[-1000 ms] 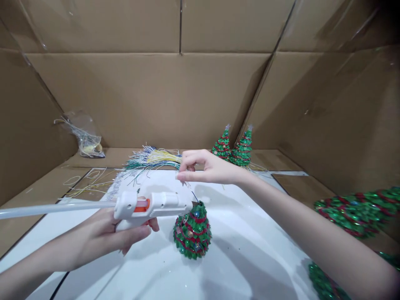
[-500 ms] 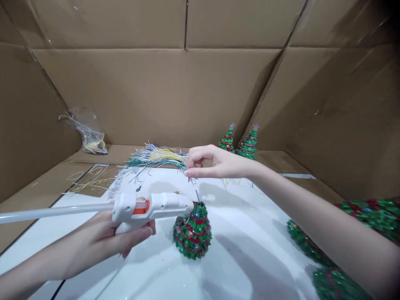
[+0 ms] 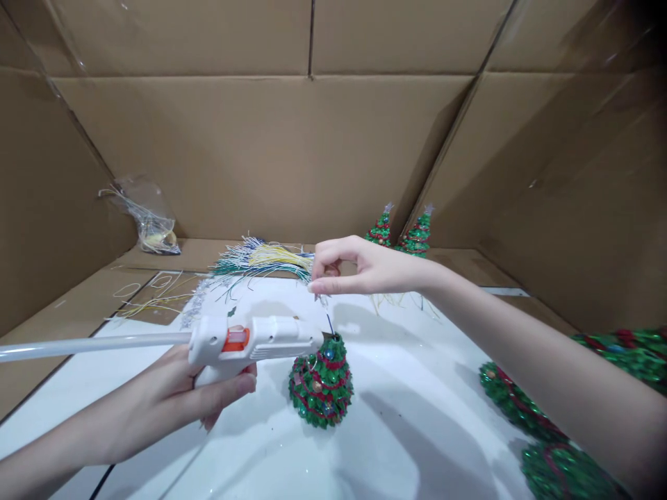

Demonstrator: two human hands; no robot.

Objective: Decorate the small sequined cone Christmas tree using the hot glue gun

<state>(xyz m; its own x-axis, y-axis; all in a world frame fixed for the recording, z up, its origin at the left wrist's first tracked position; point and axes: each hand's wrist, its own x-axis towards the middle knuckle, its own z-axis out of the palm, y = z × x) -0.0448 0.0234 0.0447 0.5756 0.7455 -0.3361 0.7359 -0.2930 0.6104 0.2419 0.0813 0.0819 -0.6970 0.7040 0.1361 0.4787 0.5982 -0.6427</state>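
My left hand (image 3: 208, 399) is wrapped round the handle of a white glue gun (image 3: 276, 338), with a long clear glue stick (image 3: 94, 345) coming out of its back. The gun's nozzle is at the top of a small green Christmas tree (image 3: 322, 389) with red garland and beads, upright on the white surface. From the tree's tip a short dark blue wire (image 3: 329, 323) sticks up. Just above it, my right hand (image 3: 344, 267) pinches a small silvery ornament (image 3: 322, 299) between thumb and finger; its shape is mostly hidden.
Behind my hands lies a bundle of coloured wires (image 3: 260, 260), with loose wires (image 3: 156, 302) and silvery pieces (image 3: 195, 302) to its left. Two star-topped trees (image 3: 415, 236) stand at the back. More green trees (image 3: 521, 403) lie at right. A plastic bag (image 3: 153, 222) sits back left. Cardboard walls (image 3: 260, 153) surround everything.
Very little differs. The glue gun has risen slightly in view, its nozzle still at the tree's top. My right hand keeps its pinch in nearly the same place.
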